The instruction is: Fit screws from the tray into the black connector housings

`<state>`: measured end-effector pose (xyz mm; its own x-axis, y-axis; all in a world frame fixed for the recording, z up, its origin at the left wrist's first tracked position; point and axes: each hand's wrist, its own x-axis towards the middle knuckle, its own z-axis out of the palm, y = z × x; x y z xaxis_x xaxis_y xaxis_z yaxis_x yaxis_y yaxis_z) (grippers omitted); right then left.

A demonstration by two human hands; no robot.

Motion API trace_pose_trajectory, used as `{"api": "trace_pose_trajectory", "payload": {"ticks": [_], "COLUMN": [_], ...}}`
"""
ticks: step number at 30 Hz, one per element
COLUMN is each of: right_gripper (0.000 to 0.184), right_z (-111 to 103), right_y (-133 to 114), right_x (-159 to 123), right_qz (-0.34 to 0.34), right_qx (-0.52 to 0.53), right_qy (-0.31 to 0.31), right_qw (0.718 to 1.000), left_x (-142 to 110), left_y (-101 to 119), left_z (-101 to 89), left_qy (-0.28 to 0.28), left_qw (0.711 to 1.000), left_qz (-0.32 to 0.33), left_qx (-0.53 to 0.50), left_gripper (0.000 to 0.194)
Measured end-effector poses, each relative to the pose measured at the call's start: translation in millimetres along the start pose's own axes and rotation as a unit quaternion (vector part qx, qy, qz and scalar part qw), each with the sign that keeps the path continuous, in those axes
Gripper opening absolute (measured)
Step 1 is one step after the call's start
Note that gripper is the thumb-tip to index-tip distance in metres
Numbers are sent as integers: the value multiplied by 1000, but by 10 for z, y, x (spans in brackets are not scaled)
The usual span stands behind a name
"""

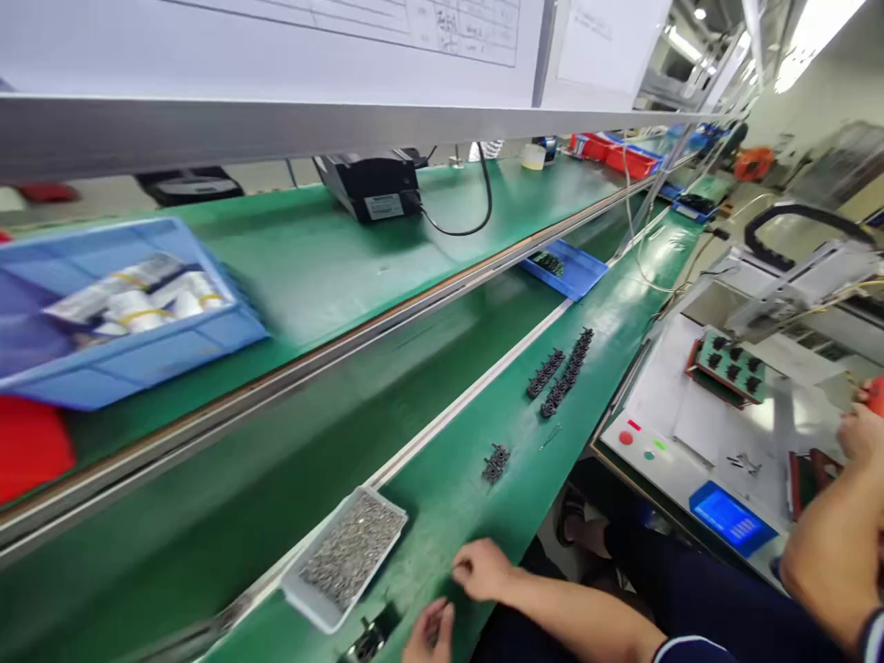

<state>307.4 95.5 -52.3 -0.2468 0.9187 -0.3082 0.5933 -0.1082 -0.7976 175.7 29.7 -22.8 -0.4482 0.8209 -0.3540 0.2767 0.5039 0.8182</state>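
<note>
Near the bottom edge, my left hand (pixel 429 633) has its thumb and fingers pinched together, and what sits between them is too small and blurred to name. Just above and to the right, my right hand (pixel 482 569) is closed with fingers curled over the green bench (pixel 442 479); anything inside is hidden. Left of both hands stands a white plastic tray (pixel 308 594) full of small metal pieces (pixel 352 548). A dark, shiny metal-looking object (pixel 366 643) lies below that tray, partly cut off. Farther up the bench is a small cluster of black parts (pixel 495 463).
Two rows of black parts (pixel 567 373) and a thin tool (pixel 550 436) lie farther along. Blue bins (pixel 227 322) and a black box with a cable (pixel 369 184) occupy the shelf side. At right, a co-worker's arm (pixel 839 525) reaches over a machine with a blue screen (pixel 732 517).
</note>
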Motion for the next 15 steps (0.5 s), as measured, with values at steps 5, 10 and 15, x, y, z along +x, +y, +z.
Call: {"api": "trace_pose_trajectory", "payload": {"ticks": [5, 10, 15], "right_gripper": [26, 43, 40], "right_z": [-799, -1308, -1349], "right_y": [322, 418, 425], "right_x": [226, 715, 979], "right_qz": [2, -7, -33], "right_qx": [18, 7, -28], "right_qy": [203, 269, 168], "right_qw": [979, 963, 985], "left_x": [449, 975, 1103], "left_y": [340, 882, 903], "left_z": [561, 1195, 1373], "left_qy": [-97, -166, -197], "left_qw": [987, 945, 931], "left_qz": [118, 231, 228], "left_qx": [44, 164, 205], "left_gripper": [41, 66, 62]}}
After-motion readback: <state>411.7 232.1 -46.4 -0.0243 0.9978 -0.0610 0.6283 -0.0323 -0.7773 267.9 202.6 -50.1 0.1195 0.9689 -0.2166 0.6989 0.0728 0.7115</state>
